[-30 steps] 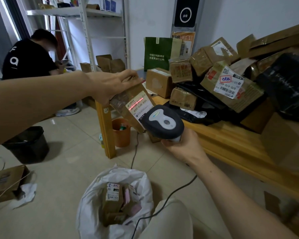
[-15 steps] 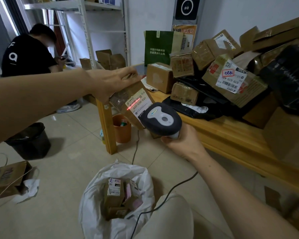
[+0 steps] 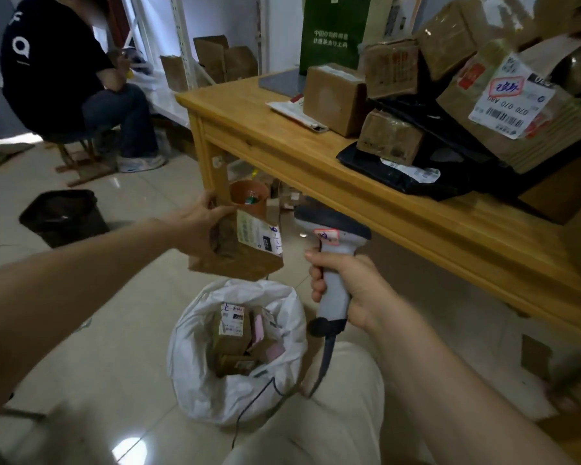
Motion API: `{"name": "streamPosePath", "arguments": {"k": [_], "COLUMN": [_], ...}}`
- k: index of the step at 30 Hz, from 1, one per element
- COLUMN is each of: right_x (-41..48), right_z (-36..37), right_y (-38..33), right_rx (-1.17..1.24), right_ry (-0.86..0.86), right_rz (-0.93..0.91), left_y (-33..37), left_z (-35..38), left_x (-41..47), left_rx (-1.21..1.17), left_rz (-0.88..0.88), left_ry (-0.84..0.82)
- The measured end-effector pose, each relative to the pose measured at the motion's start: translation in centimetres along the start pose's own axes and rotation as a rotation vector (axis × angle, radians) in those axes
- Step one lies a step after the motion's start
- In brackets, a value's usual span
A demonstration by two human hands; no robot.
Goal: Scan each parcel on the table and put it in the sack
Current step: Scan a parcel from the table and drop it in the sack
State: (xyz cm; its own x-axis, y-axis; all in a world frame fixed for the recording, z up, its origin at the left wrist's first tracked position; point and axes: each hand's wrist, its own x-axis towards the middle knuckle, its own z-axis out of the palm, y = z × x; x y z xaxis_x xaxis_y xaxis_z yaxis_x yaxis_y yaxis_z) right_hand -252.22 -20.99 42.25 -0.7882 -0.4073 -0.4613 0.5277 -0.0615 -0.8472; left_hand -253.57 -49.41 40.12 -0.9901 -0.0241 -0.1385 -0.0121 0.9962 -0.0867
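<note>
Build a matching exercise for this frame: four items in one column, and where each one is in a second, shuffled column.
Items:
1. brown parcel
2. scanner
3. white sack
4. black bin

Places:
A. on the floor, labelled boxes inside
B. gripped by the right hand
C. on the floor, left of the table leg
D. held in the air by the left hand

Pairs: 1-D, 2-B, 3-A, 4-C.
</note>
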Motion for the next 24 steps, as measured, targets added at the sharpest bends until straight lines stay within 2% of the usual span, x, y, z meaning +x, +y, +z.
{"name": "streamPosePath", "arguments": {"k": [5, 9, 16, 24], "right_x": [3.6, 7.0, 13.9, 19.9], "right_z": [-0.3, -0.6, -0.4, -2.0], "right_y": [3.2, 5.0, 7.3, 9.5], "right_rx": [0.048, 0.042, 0.103, 0.154], "right_ry": [0.025, 0.070, 0.133, 0.143], "right_rz": [0.145, 0.219, 0.347, 0.415], "left_y": [0.8, 2.1, 3.3, 2.7], "left_z": [10.8, 17.5, 25.2, 31.9], "left_x": [0.6, 2.0, 7.0, 13.0], "left_rx": [-0.251, -0.481, -0.628, -0.611], "left_rz": [-0.322, -0.509, -0.651, -0.811], "left_ry": [-0.161, -0.195, -0.210, -0.247]}}
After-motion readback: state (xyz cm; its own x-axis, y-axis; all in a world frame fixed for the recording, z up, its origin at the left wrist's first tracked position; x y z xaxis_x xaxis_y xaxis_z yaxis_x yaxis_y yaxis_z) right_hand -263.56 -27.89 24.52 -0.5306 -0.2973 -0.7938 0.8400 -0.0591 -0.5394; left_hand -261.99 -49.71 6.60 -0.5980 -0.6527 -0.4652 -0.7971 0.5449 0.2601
